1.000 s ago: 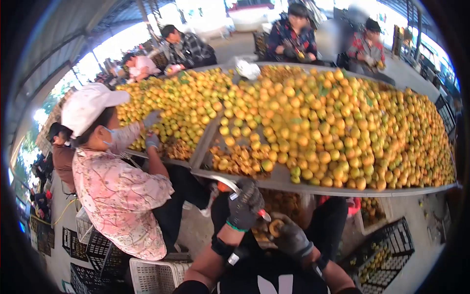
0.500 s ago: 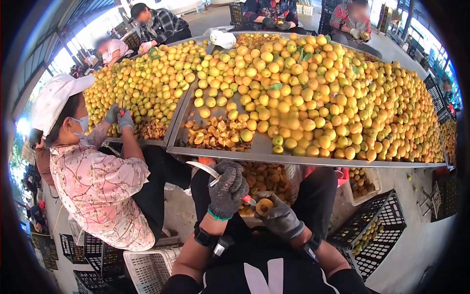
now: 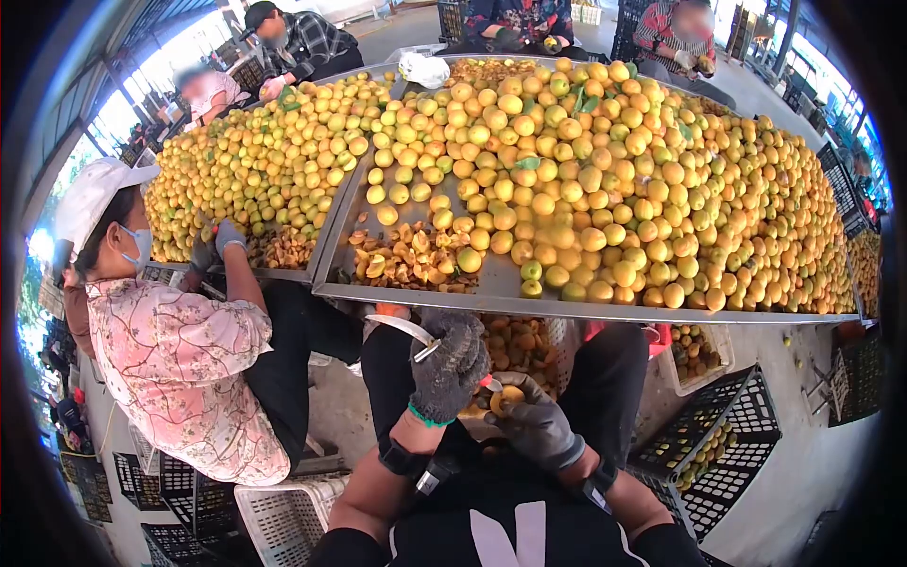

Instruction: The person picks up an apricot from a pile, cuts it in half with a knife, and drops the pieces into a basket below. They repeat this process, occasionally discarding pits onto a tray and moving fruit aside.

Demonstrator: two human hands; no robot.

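Observation:
My left hand, in a dark knit glove with a green cuff, is closed around a slim curved tool. The tool's pale, curved end sticks out to the left. On the other side, its small red part and tip point at the fruit. My right hand, in a grey coated glove, grips a cut apricot by its edge. The brownish-orange cut face is turned up, close beside the tip. Below and beyond both hands, between my knees, stands a crate of apricot pieces.
A metal-rimmed table bears heaped whole apricots and a pile of cut pieces. At my left sits a co-worker in a pink floral shirt. Black crates stand to the right, a white crate lower left. Several people sit across.
My left hand has shifted slightly right, bringing the tool's tip closer to the apricot. The view has turned a little. The co-worker's gloved hands have moved lower, nearer the table edge.

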